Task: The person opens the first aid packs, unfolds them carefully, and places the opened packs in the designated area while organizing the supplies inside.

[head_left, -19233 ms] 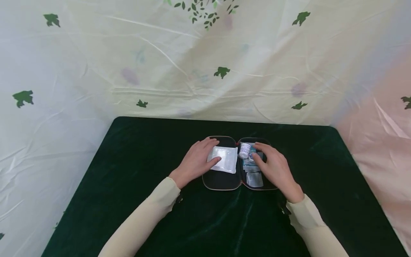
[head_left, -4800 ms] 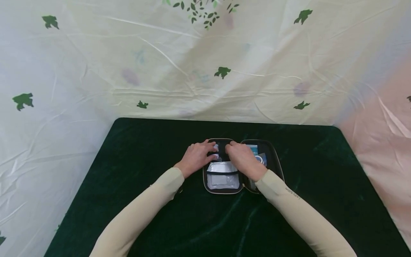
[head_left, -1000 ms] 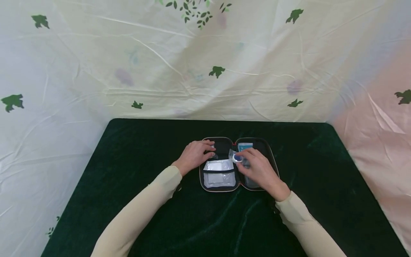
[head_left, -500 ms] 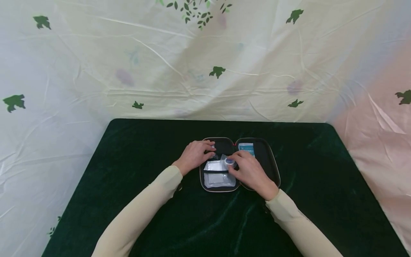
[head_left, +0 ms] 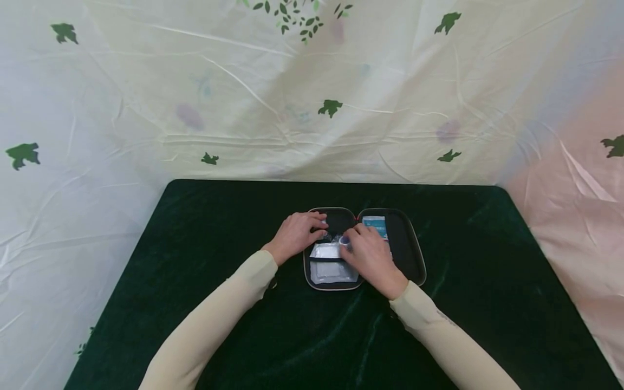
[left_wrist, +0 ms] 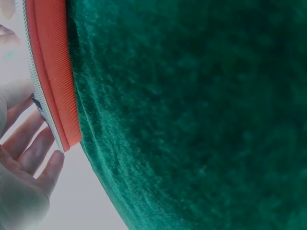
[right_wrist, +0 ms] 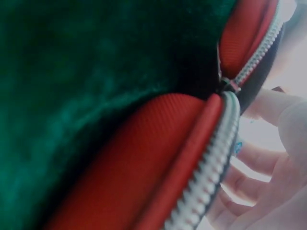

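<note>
An unzipped first-aid case point(head_left: 411, 254) lies spread flat, black inside, with a red-orange outer wall point(right_wrist: 144, 158) and silver zipper point(right_wrist: 206, 167). My right hand point(head_left: 371, 259) pinches a small white-and-blue roll in clear wrapping point(head_left: 344, 241) above the left half, close to the hinge. My left hand point(head_left: 294, 232) rests at the left half's outer edge, thumb and fingers apart, fingertips over small clear-wrapped items. In the left wrist view its fingers point(left_wrist: 36, 148) stretch beside the zipper edge. White packets point(head_left: 333, 272) sit under a dark elastic band in the left half.
A blue-and-white packet point(head_left: 375, 225) lies in the right half, partly behind my right hand. A dark green velvet cloth point(head_left: 234, 325) covers the table. Pale curtains point(head_left: 273, 92) with green leaf shapes hang behind it and on both sides.
Over the last second my right hand carries the roll leftward from the right half to the left half; my left hand stays. Since 19 seconds ago, the white packet has gone under the band.
</note>
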Action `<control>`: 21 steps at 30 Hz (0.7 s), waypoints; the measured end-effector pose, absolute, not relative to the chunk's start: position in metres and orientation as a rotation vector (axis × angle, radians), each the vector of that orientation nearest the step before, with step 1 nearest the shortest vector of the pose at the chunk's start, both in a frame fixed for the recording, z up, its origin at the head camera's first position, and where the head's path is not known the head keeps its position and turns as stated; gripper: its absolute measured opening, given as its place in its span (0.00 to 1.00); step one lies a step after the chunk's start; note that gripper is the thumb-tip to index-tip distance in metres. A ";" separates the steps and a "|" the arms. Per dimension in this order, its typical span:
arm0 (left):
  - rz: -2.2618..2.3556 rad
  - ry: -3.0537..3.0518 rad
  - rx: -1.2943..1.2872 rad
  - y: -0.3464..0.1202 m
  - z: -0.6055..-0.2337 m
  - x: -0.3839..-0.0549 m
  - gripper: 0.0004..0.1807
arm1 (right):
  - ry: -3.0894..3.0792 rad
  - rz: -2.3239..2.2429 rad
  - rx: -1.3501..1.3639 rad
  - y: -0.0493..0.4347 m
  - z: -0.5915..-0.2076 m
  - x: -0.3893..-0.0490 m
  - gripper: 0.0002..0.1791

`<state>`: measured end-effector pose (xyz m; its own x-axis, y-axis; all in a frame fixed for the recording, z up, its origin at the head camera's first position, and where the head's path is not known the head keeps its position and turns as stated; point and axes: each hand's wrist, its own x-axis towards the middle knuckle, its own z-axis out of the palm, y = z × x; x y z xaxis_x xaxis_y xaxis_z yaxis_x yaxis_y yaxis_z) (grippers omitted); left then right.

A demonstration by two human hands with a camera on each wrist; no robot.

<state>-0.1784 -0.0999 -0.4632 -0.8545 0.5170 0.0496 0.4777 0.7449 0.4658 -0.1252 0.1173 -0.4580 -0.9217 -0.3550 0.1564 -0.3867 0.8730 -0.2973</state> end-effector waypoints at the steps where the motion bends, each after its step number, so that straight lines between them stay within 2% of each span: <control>1: 0.729 2.855 0.813 -0.100 -0.463 -0.178 0.13 | -2.948 0.485 0.581 0.116 -0.458 -0.125 0.16; 6: 0.729 2.848 0.805 -0.100 -0.464 -0.179 0.13 | -3.017 0.424 0.578 0.114 -0.458 -0.126 0.25; 11: 0.746 2.842 0.813 -0.101 -0.464 -0.178 0.13 | -3.130 0.423 0.659 0.122 -0.441 -0.128 0.31; 21: 0.784 2.835 0.820 -0.101 -0.463 -0.178 0.12 | -2.956 0.428 1.317 0.151 -0.417 -0.154 0.17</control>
